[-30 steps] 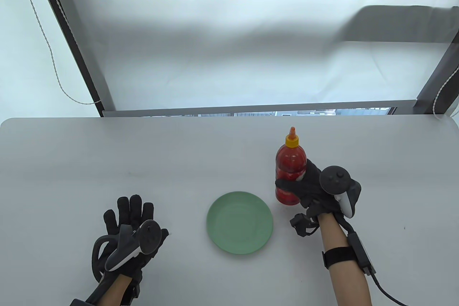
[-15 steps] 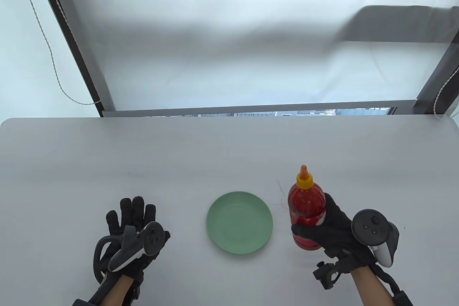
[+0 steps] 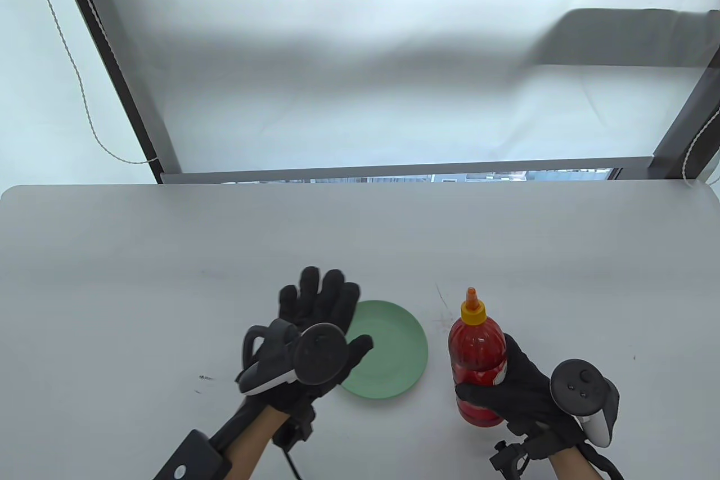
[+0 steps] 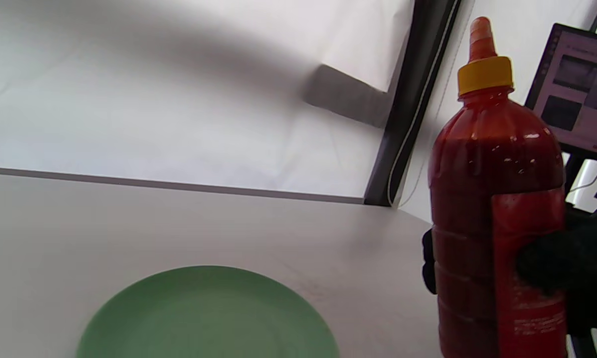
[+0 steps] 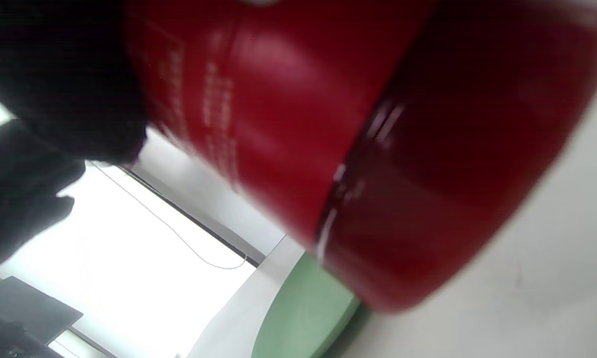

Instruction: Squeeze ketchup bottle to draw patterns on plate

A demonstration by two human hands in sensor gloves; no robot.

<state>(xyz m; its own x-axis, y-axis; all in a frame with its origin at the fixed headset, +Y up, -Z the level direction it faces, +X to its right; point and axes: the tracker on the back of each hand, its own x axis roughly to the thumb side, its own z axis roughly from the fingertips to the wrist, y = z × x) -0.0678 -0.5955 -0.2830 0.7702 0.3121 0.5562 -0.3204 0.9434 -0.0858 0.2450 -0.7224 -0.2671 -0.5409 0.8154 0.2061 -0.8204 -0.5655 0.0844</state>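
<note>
Now | ketchup bottle (image 3: pixel 477 363): red, yellow cap, upright | right hand (image 3: pixel 520 390) fingers wrapped round it | left hand (image 3: pixel 315 333) fingers spread

Soft daylight is pouring through the translucent blind (image 3: pixel 360 52), lighting the table (image 3: pixel 112 255) evenly and casting only faint shadows. The right wrist view is smearing the ketchup bottle (image 5: pixel 328 124) into blur, its window glaring white.

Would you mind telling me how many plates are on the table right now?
1. The round green plate lies on the grey table, between the left hand, which overlaps its left edge, and the red ketchup bottle gripped by the right hand.
</note>
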